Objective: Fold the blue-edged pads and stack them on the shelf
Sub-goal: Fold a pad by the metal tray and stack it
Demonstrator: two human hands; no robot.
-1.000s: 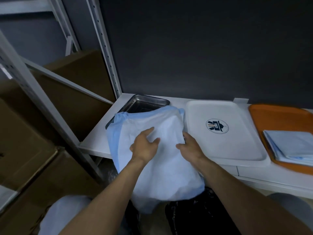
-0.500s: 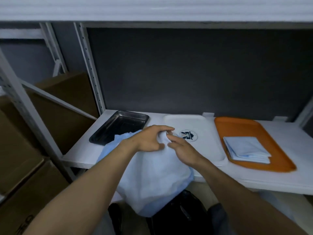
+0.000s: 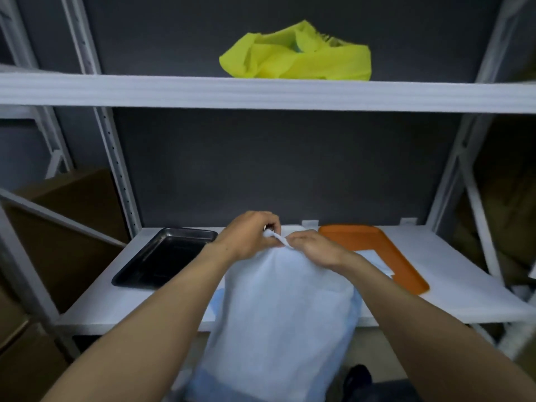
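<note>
The blue-edged pad (image 3: 284, 314) is hanging in front of the lower shelf (image 3: 464, 288). Its top edge is gathered at about the level of the shelf surface, and its lower part is drooping past the shelf's front lip, where the blue border is showing. The left hand (image 3: 249, 236) is clenching a bunched part of the top edge, with the fingers curled over it. The right hand (image 3: 314, 248) is pinching the same edge just beside it, so the two grips are almost touching. The step in hand appears to be finding and separating the corners ahead of a fold.

To do this well, the hands should be sliding apart along the top edge until each is holding one corner. The pad is then hanging flat and square rather than as a gathered bundle. The material is looking thin and limp, so a light pinch is likely doing the job; a hard pull is risking a tear or a skewed edge. Corner should be meeting corner before any crease is pressed.

Folded pads (image 3: 377, 261) are lying on the orange tray (image 3: 362, 236) to the right, which is probably marking the stacking place. A black tray (image 3: 165, 256) is sitting to the left. A yellow-green bag (image 3: 298, 53) is resting on the upper shelf (image 3: 261, 91).
</note>
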